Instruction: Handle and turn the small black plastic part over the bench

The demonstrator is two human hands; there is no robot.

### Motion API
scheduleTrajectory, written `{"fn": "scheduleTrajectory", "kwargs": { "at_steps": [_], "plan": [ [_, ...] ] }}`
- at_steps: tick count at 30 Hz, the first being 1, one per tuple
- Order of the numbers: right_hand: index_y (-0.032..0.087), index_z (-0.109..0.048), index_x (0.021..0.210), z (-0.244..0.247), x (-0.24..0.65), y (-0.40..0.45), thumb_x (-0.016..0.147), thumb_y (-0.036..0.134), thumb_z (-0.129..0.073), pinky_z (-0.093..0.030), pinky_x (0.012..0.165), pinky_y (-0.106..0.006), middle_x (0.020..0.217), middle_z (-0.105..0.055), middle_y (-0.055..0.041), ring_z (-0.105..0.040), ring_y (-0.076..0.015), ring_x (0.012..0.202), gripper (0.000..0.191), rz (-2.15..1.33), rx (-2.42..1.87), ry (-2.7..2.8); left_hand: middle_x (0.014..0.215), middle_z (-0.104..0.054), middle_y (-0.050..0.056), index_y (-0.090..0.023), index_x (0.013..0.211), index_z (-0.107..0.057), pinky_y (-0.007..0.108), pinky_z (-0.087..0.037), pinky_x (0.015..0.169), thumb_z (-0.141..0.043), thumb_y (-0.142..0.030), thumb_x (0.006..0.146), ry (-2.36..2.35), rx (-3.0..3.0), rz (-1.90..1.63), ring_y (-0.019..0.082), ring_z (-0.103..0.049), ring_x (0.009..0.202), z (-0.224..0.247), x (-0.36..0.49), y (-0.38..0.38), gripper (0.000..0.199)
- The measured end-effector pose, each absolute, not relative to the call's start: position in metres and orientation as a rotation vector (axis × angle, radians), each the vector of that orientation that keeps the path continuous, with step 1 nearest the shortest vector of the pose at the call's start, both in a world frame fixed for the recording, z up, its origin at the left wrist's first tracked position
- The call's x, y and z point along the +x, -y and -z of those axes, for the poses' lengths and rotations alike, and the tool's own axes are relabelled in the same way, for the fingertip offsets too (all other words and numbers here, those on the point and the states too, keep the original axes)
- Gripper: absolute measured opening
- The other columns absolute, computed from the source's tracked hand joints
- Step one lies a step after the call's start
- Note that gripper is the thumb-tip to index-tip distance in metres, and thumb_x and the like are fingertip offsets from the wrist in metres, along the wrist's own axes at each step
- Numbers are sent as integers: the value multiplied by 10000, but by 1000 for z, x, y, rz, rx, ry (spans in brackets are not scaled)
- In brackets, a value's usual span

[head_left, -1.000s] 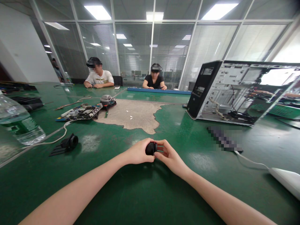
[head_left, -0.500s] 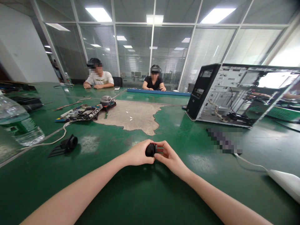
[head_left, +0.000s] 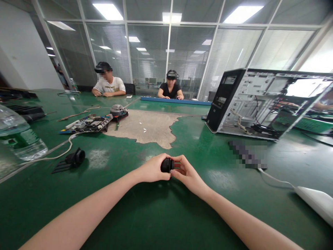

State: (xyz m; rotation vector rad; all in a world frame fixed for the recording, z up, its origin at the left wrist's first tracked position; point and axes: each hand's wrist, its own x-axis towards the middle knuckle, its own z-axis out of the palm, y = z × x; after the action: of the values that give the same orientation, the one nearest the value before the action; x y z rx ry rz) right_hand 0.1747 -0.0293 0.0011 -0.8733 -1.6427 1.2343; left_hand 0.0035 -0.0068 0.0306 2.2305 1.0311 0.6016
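Observation:
In the head view a small black cylindrical part [head_left: 166, 165] with a ridged collar is held just over the green table in front of me. My left hand [head_left: 155, 169] wraps round its left side, the thumb below and the fingers behind. At its right end, the thumb and fingertips of my right hand [head_left: 185, 172] pinch the collar. The palms hide much of the part, so its exact kind cannot be made out. Further left on the table lies another black piece [head_left: 70, 159], with a round ring and a slotted flat plate.
A circuit board [head_left: 88, 124] and a metal-topped fan-like unit [head_left: 119, 111] stand beyond, beside a bare patch [head_left: 145, 126]. An open computer case [head_left: 223, 104] stands right, near a white cable [head_left: 278, 181]. A water bottle [head_left: 20, 135] is left. Two people sit opposite.
The camera view has shifted very slightly, moving the surroundings a little up and left in the picture. Both hands keep the same hold on the black part.

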Motion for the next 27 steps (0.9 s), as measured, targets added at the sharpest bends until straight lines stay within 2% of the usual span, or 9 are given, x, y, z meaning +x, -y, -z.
{"fn": "scheduleTrajectory", "kwargs": {
  "at_steps": [6, 11, 16, 20, 27],
  "plan": [
    [225, -449, 910, 1, 174, 27, 773, 289, -542, -456, 790, -304, 967, -532, -19, -548, -139, 889, 178, -1224, -887, 1597, 997, -572, 37, -190, 1071, -470, 296, -423, 752, -589, -251, 624, -1043, 2250, -610, 202, -541, 863, -27, 4, 5, 466],
    [223, -438, 1031, -1, 174, 26, 764, 285, -551, -446, 829, -337, 1021, -520, -43, -538, -154, 933, 296, -1232, -921, 1616, 1004, -573, 41, -186, 1067, -470, 297, -424, 757, -590, -256, 626, -1042, 2246, -601, 205, -542, 874, -26, 3, 5, 462],
    [227, -450, 928, -3, 176, 26, 702, 272, -630, -427, 870, -340, 947, -550, -6, -561, -138, 903, 292, -1333, -854, 1590, 1002, -569, 38, -191, 1067, -465, 298, -424, 763, -588, -259, 630, -1033, 2252, -589, 207, -536, 891, -28, 4, 5, 459],
    [216, -467, 865, -2, 176, 25, 747, 307, -574, -452, 801, -317, 938, -557, -7, -561, -138, 874, 183, -1268, -881, 1563, 986, -569, 37, -189, 1054, -471, 301, -427, 751, -589, -270, 629, -1058, 2255, -590, 205, -538, 868, -28, 5, 6, 449],
    [228, -457, 1018, -1, 175, 26, 770, 285, -539, -457, 809, -313, 1026, -522, -31, -538, -142, 922, 268, -1179, -935, 1636, 1009, -569, 38, -191, 1076, -465, 303, -422, 762, -580, -256, 622, -1068, 2218, -567, 210, -538, 889, -31, 6, 6, 472]
  ]
}}
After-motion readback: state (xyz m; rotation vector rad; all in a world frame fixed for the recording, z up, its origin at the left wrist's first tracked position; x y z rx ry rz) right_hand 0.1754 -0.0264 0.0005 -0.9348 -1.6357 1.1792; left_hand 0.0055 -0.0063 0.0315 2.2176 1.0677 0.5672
